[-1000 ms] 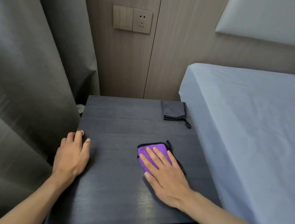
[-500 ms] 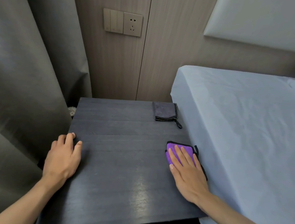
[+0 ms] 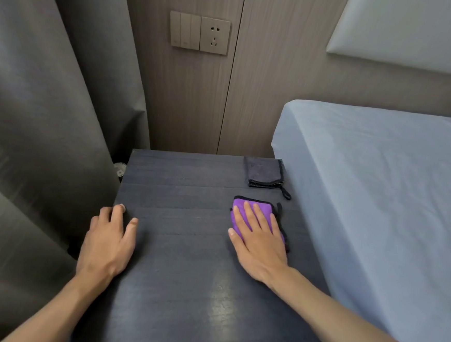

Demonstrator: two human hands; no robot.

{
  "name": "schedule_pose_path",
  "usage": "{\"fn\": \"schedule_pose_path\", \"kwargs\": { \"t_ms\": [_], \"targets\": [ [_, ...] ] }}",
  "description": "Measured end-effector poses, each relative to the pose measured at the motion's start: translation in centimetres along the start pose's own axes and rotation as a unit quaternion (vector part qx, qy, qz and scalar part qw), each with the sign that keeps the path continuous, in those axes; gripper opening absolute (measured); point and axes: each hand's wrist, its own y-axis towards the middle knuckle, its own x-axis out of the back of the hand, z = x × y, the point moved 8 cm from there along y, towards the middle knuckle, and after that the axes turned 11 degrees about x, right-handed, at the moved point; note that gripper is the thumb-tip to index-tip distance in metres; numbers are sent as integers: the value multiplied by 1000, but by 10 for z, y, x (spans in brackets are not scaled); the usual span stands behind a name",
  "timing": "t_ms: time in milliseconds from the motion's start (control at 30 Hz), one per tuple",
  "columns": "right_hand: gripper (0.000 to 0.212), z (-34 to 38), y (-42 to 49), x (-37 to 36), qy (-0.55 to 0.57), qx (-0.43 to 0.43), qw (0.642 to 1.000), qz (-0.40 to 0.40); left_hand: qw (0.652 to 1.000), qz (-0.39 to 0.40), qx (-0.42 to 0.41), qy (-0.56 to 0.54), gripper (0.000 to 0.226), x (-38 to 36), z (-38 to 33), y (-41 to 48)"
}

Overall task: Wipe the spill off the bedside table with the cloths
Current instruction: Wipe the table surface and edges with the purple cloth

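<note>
R hand (image 3: 260, 243) flat, pressing purple cloth (image 3: 243, 207) on table (image 3: 182, 289) right side | L hand (image 3: 106, 242) released, resting at left edge | grey cloth (image 3: 263, 172) far right, untouched | cloth soft, light, prob. bunches; press w/ palm, not pinch

A big grey curtain (image 3: 42, 118) hangs on the left in long folds. Behind is a brown wooden wall (image 3: 197, 101). On the wall is a row of light switches (image 3: 184, 30), and a plug socket (image 3: 214, 36) is right beside them. A bed (image 3: 379, 196) with a pale blue sheet is on the right. A soft white headboard (image 3: 413, 29) is above it.
</note>
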Motion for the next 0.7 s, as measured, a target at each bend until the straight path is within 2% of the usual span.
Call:
{"fn": "schedule_pose_path", "kwargs": {
  "t_ms": [300, 600, 700],
  "targets": [
    [66, 22, 91, -5, 28, 1, 999, 30, 1000, 7, -1, -17, 48, -3, 4, 2],
    [71, 10, 161, -3, 42, -30, 998, 45, 1000, 8, -9, -21, 55, -7, 6, 3],
    [75, 5, 177, -3, 44, -44, 997, 44, 999, 2, -10, -30, 50, -6, 5, 3]
  ]
}}
